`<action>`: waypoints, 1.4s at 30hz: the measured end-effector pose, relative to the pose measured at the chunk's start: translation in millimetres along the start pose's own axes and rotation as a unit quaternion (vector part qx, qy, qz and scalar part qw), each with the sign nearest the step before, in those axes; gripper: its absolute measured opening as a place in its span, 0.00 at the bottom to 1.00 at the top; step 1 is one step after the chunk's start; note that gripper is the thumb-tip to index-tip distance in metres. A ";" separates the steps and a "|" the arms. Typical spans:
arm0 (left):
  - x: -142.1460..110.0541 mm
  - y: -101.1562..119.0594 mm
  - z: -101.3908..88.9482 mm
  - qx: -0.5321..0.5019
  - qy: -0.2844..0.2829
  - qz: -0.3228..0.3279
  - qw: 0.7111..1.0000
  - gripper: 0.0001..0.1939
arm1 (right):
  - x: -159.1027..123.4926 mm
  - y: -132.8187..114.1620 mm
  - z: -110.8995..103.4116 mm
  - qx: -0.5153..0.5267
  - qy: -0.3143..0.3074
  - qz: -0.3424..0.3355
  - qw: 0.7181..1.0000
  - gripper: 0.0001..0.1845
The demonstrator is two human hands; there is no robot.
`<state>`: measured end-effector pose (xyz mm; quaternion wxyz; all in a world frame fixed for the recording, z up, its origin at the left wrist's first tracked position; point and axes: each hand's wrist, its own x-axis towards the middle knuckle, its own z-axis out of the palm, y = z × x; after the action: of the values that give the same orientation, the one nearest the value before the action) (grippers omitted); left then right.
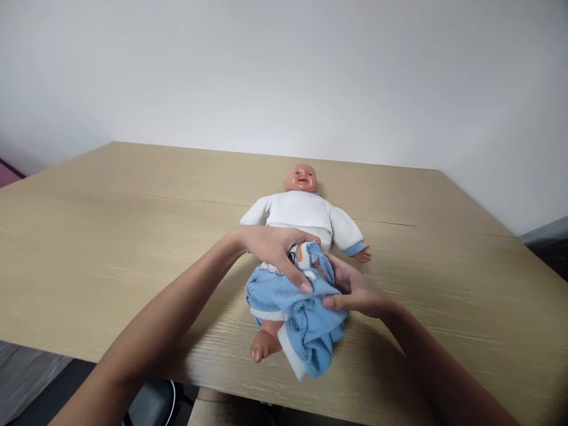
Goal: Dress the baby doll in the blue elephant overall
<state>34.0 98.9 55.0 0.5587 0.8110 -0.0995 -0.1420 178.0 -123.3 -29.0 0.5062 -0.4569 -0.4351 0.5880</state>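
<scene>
A baby doll (pixel 299 207) lies on its back, head toward the wall, in a white long-sleeved top with blue cuffs. Blue terry doll pants (pixel 310 322) with white hems are bunched over its lower body. One bare foot (pixel 265 346) sticks out of the leg opening on the left; the other foot is hidden in the cloth. My left hand (pixel 277 245) grips the pants at the waist, thumb on the front. Across from it, my right hand (pixel 355 290) pinches the pants at their right side, its fingers partly behind the fabric.
The doll rests near the front edge of a wide wooden table (pixel 133 254). Behind the table stands a pale wall (pixel 284 77). Below the front edge part of a dark stool (pixel 153 402) shows, beside my leg.
</scene>
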 end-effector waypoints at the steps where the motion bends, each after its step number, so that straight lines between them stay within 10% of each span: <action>1: 1.7 -3.2 1.1 0.002 -0.001 -0.007 1.000 0.18 | -1.7 -2.9 0.5 -0.023 -0.011 0.018 1.000 0.35; 4: 3.7 -8.4 2.5 -0.006 -0.023 -0.028 0.999 0.19 | -7.4 -9.3 2.1 -0.073 -0.030 0.053 0.996 0.26; 11: 3.9 -11.7 -4.2 -0.032 -0.153 -0.031 0.987 0.15 | -12.2 -11.6 -1.6 -0.021 0.073 0.009 0.997 0.38; 18: 8.7 -35.1 -5.3 -0.097 -0.137 0.038 0.985 0.17 | -16.2 -20.4 -3.8 -0.067 -0.105 0.072 0.990 0.21; 26: 8.2 -41.0 -4.2 -0.062 -0.212 0.018 0.975 0.18 | -22.8 -14.1 -5.4 -0.025 0.134 0.046 0.990 0.31; 33: 8.5 -35.6 0.2 -0.051 -0.114 0.092 0.988 0.17 | -23.2 -24.8 4.6 -0.087 -0.112 0.081 0.987 0.28; 42: 8.8 -41.3 -2.1 -0.130 -0.161 0.060 0.977 0.27 | -27.4 -8.3 2.2 -0.006 0.158 0.019 0.987 0.31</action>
<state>43.1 112.6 16.1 0.6436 0.6907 -0.2171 -0.2483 179.5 -149.7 -17.8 0.5550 -0.5550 -0.3441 0.5153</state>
